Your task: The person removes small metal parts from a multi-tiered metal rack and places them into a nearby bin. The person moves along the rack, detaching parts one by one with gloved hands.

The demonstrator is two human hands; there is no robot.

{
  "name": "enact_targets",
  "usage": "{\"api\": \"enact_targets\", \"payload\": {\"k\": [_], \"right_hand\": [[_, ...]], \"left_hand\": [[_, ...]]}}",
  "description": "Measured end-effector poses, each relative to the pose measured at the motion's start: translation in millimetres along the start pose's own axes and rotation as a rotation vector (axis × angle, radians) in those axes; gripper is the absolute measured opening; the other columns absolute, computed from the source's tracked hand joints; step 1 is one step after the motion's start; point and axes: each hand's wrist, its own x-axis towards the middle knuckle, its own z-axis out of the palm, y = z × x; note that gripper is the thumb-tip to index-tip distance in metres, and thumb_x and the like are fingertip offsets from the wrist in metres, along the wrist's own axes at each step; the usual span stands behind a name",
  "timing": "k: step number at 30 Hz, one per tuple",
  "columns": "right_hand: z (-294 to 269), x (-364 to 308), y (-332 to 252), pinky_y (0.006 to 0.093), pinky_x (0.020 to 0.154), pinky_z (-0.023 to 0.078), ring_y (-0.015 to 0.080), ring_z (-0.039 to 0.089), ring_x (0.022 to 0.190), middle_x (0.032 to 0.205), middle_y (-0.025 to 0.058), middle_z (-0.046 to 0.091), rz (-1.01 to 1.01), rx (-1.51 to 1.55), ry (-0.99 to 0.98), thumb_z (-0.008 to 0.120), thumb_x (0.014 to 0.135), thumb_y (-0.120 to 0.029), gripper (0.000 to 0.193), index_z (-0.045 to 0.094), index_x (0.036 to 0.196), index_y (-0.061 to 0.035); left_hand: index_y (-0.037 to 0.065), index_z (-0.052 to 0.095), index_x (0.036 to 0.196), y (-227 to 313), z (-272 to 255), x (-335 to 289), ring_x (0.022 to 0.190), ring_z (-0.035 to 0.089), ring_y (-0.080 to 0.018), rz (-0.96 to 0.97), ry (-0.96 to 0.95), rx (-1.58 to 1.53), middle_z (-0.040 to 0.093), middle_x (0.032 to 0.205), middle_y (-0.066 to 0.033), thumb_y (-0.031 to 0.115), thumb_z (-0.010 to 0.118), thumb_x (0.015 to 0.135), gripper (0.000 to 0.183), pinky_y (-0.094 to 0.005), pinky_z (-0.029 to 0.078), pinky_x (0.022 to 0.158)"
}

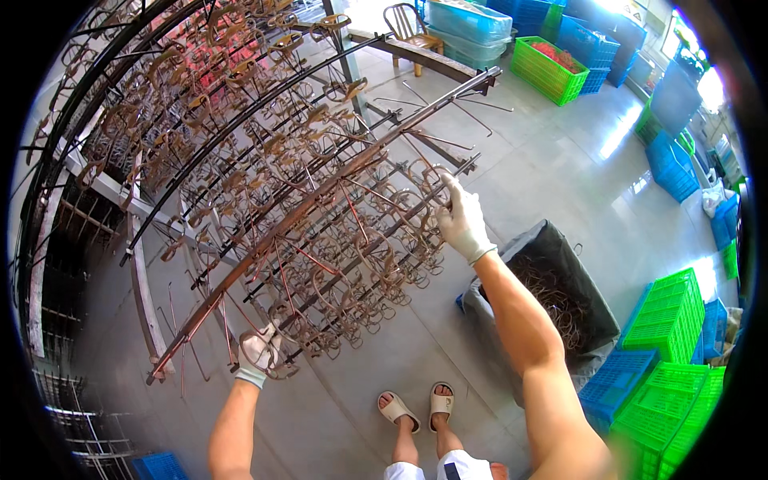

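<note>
Gripping one end of a dark rod (414, 210) in the gloved right hand (466, 224), closed narrow just short of the tip. Gripping the opposite end in the gloved left hand (260, 349), apparently closed too, with fingers partly hidden behind metal loops (324, 344). Carrying, between one hand and the other, a thick row of these loops along the rod. Unable to tell whether bearing the whole weight or letting something beneath share it.

Facing, just beyond both hands, a rusty bar (344, 172) roughly in line with the rod. Facing, farther out and leftward of the right hand, a big metal rack (120, 194) crowded with brown loops (176, 72). Judging by that crowding, far along if filling the rack, barely begun if clearing it; unable to say which. Not finished, at any rate, with the rod, being strung along much of its length and gripped at both ends.

Having close by, on the near side of the right hand, a grey bin (584, 280) with loose wire pieces (548, 292) heaped inside, seemingly left unstrung. Having, well to the right of that hand, green crates (672, 320) and blue crates (616, 384); far beyond it, a wooden chair (424, 40).
</note>
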Motion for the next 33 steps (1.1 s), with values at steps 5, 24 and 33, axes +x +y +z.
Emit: {"api": "enact_targets", "payload": {"k": [5, 24, 33], "right_hand": [[-0.6, 1.7, 8.5, 0.0554, 0.092, 0.04, 0.0388, 0.057, 0.089, 0.088, 0.0193, 0.061, -0.125, -0.107, -0.025, 0.059, 0.079, -0.01, 0.055, 0.05, 0.133, -0.0048], [-21.9, 14.4, 7.3, 0.0322, 0.073, 0.05, 0.0189, 0.057, 0.077, 0.086, 0.0103, 0.057, 0.219, 0.35, -0.139, 0.062, 0.08, -0.011, 0.068, 0.039, 0.144, -0.0057], [-39.1, 36.1, 62.0, 0.0333, 0.082, 0.051, 0.0206, 0.064, 0.095, 0.115, 0.0201, 0.062, 0.363, 0.315, 0.279, 0.062, 0.081, -0.007, 0.067, 0.037, 0.142, 0.0029]], "left_hand": [[0.01, 0.068, 0.116, -3.4, 5.0, 4.2, 0.059, 0.064, -0.0295, 0.062, 0.035, -0.019, 0.068, 0.076, -0.0138, 0.008, 0.068, 0.08, 0.036, -0.0382, 0.051, 0.055], [-0.002, 0.063, 0.122, -40.3, 22.9, -20.1, 0.067, 0.061, -0.0113, -0.184, -0.122, -0.32, 0.068, 0.088, -0.0053, 0.004, 0.055, 0.096, 0.028, -0.0224, 0.047, 0.058], [0.01, 0.066, 0.118, 4.7, -0.2, 6.6, 0.069, 0.068, -0.0295, 0.04, -0.026, 0.033, 0.07, 0.085, -0.0145, 0.006, 0.069, 0.08, 0.038, -0.0364, 0.055, 0.06]]}}
